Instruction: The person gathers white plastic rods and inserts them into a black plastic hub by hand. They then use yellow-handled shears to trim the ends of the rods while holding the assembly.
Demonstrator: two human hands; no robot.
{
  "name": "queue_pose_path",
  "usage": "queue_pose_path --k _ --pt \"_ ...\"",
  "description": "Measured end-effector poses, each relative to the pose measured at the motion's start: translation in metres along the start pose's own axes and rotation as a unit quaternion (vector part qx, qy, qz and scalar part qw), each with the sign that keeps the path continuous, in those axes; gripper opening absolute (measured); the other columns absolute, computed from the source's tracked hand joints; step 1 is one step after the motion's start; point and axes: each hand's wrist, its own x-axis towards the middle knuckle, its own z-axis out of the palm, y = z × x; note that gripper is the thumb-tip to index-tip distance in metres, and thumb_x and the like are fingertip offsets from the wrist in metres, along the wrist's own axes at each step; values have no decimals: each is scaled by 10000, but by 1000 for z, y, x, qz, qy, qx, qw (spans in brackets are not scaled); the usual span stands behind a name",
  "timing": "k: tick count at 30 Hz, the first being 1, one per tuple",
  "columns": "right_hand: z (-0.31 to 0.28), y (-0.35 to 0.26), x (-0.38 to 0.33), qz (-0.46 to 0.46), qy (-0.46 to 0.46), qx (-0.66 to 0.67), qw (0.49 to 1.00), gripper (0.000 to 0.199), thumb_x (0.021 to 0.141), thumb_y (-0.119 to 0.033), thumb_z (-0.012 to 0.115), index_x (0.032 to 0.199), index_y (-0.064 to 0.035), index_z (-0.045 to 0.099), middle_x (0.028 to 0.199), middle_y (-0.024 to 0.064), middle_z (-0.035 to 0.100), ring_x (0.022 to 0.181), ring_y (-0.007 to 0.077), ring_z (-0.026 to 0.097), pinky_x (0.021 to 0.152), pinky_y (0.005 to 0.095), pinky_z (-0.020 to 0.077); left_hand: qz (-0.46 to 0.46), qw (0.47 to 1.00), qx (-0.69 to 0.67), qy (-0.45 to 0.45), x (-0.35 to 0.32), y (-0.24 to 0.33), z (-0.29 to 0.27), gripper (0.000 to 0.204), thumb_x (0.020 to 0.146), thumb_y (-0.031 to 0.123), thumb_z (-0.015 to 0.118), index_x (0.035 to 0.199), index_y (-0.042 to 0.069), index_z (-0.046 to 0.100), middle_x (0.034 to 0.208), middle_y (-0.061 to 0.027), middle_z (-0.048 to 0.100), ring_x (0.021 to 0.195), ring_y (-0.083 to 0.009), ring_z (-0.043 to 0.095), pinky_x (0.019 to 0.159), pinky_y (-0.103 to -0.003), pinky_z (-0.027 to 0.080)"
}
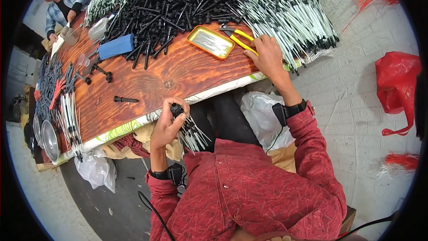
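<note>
My left hand (166, 127) is closed round a round-topped black plastic piece (177, 108) just off the table's front edge. Below that hand, a bundle of thin white-and-black sticks (195, 135) hangs over my lap; whether the same fingers grip it is partly hidden. At the right, my right hand (269, 56) has its fingers closed at the yellow handles of a pair of pliers (243, 39), whose dark jaws point toward the left. Beside the jaws sits a yellow-rimmed tray (211, 42) with thin pale strips in it. One loose black plastic piece (126, 99) lies on the wood left of my left hand.
A big heap of black plastic parts (178, 9) covers the table's far side. White-stemmed sticks (290, 18) are piled at the right. A blue folded cloth (116, 47), metal bowls (50, 140) and grey parts (48, 82) lie leftward. Another person (67, 0) works at the far left.
</note>
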Motion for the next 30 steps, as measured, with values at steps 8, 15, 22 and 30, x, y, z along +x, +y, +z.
queue_pose_path --k 8,15,22,30 --pt "34 24 33 -147 -6 -8 989 206 862 -273 677 957 -91 665 901 116 608 820 334 573 727 453 483 4 1000 9 25 -5 4 1 261 952 26 574 1153 34 408 1038 -69 503 940 -155 479 866 -306 422" --pt "-33 -4 32 252 -195 503 803 366 984 -389 557 943 -38 655 871 82 684 719 192 643 645 332 505 17 1000 2 18 -7 2 -3 260 967 58 582 1170 38 420 1036 -57 502 938 -134 481 868 -290 424" --pt "-67 -86 -50 4 -415 518 748 351 970 -354 618 966 -8 678 860 46 694 773 149 672 722 292 533 -17 998 44 37 -10 3 -1 322 976 75 577 1252 31 418 1061 -54 510 959 -132 487 876 -285 414" --pt "-52 -100 -61 -114 -372 360 848 311 935 -344 626 922 -40 686 822 170 653 758 378 621 680 447 480 -62 993 74 61 -13 14 10 330 983 67 562 1280 28 424 1038 -22 511 904 -84 464 815 -239 406"
